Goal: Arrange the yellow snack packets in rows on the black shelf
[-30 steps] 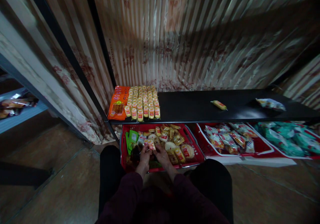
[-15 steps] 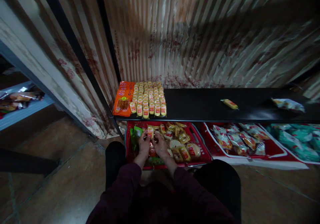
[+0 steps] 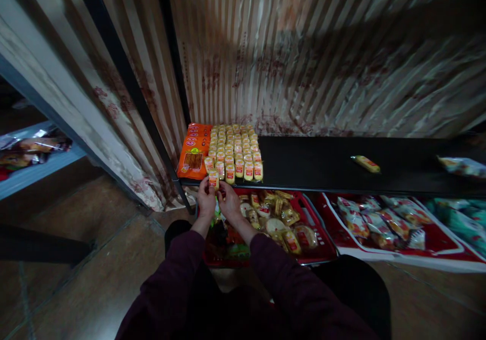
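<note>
Between them, my left hand (image 3: pixel 206 200) and my right hand (image 3: pixel 229 201) hold a small yellow packaged snack (image 3: pixel 213 179) with a red and white label, upright at the front edge of the black shelf (image 3: pixel 304 163). Behind it stand tight rows of like yellow packs (image 3: pixel 239 150). An orange packet (image 3: pixel 193 153) lies left of the rows, by the shelf's post. Below my hands, a red basket (image 3: pixel 326 246) holds mixed wrapped snacks and green packets.
One yellow pack (image 3: pixel 366 164) and a whitish packet (image 3: pixel 461 167) lie farther right on the shelf. Another red basket (image 3: pixel 440 246) holds white and red packets, with teal packets (image 3: pixel 461 223) beyond. Dark posts stand at left before the curtain (image 3: pixel 235 51).
Both hands have moved up and left from above the basket to the shelf's front edge, carrying the yellow snack. The view has shifted slightly.
</note>
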A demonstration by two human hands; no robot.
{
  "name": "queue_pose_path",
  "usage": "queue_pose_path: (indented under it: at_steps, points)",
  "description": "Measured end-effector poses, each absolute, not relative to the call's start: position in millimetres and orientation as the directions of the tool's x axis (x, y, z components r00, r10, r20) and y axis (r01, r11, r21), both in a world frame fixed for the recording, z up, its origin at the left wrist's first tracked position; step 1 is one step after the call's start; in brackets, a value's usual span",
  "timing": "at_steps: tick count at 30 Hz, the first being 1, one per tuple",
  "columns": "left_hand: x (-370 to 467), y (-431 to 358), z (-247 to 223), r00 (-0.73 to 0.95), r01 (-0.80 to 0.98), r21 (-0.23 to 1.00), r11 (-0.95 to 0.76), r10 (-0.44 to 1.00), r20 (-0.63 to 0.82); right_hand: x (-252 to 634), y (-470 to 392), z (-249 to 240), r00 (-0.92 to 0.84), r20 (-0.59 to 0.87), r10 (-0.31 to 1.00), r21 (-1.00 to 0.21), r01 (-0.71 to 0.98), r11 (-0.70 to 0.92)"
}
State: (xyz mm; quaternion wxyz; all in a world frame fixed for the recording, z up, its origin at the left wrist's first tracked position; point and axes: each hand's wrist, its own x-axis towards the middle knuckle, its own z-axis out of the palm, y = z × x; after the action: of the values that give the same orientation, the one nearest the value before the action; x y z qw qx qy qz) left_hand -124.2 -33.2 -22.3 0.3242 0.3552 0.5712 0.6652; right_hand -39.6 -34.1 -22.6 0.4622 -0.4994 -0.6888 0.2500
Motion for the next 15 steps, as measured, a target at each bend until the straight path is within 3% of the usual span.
queue_pose_path:
  at_steps: [7,15]
  points:
    - [-141.8,1.5,-27.8,-0.619,0.189,0.980,-0.064,0.767,0.169,-61.1,-10.9,-28.4,-0.092,0.456,0.885,-0.744,0.506,0.436]
    - [-139.4,1.4,-17.6,-0.586,0.441,0.889,0.121,0.790,0.183,-59.7,-1.9,-37.5,-0.097,0.461,0.882,-0.736,0.513,0.441]
